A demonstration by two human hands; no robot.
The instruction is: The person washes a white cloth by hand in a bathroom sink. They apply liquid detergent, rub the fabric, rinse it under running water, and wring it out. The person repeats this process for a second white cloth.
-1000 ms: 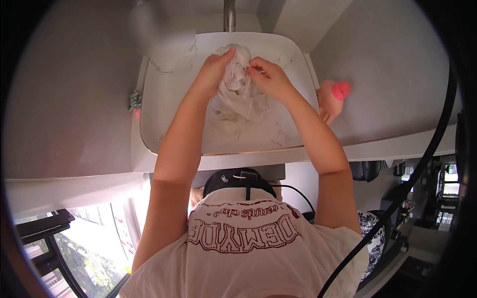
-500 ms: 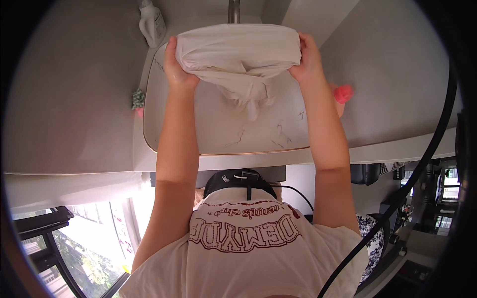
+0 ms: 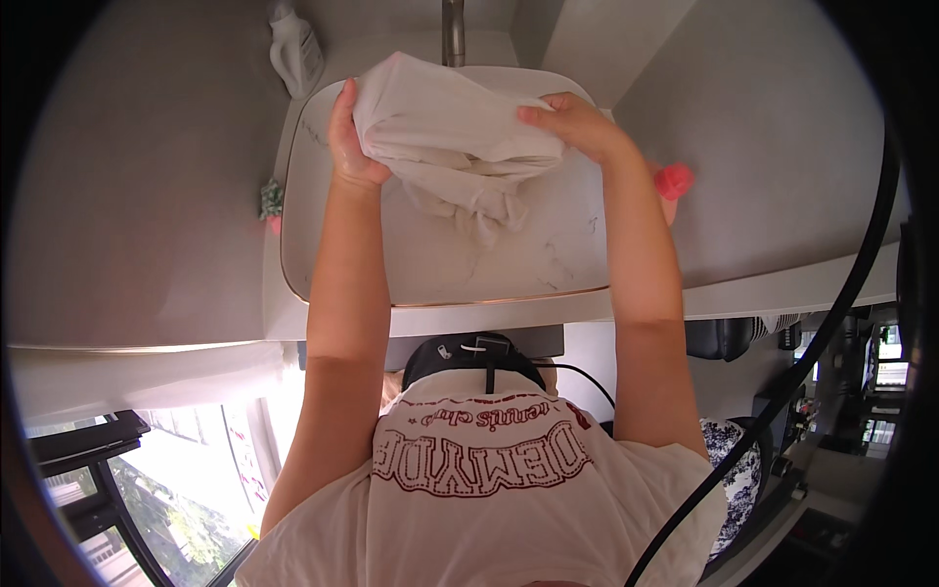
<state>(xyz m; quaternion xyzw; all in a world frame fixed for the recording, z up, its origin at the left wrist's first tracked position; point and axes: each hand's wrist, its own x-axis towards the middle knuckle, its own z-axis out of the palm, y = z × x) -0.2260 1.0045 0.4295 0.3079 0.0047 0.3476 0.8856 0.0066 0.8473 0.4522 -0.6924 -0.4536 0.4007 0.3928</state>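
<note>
A crumpled white cloth (image 3: 445,117) is held up between my two hands over the marbled sink basin (image 3: 440,274). Its upper part is stretched wide, and the lower folds bunch and hang toward the basin floor. At the cloth's left edge, my left hand (image 3: 354,142) grips it with the thumb up and the fingers partly behind it. My right hand (image 3: 575,125) pinches the right side, thumb laid over the front. Whether the cloth is a garment I cannot tell.
Behind the basin stands a metal faucet (image 3: 454,34). A white jug-shaped bottle (image 3: 295,54) is at the back left. A small potted plant (image 3: 272,201) sits left of the basin, and a pink-red object (image 3: 673,183) to its right. A black cable (image 3: 822,333) crosses the right side.
My right hand has shifted inward and slightly down, with its thumb now over the cloth's front. The cloth's right side has dropped and narrowed, uncovering the basin's back rim. My left hand stays nearly still.
</note>
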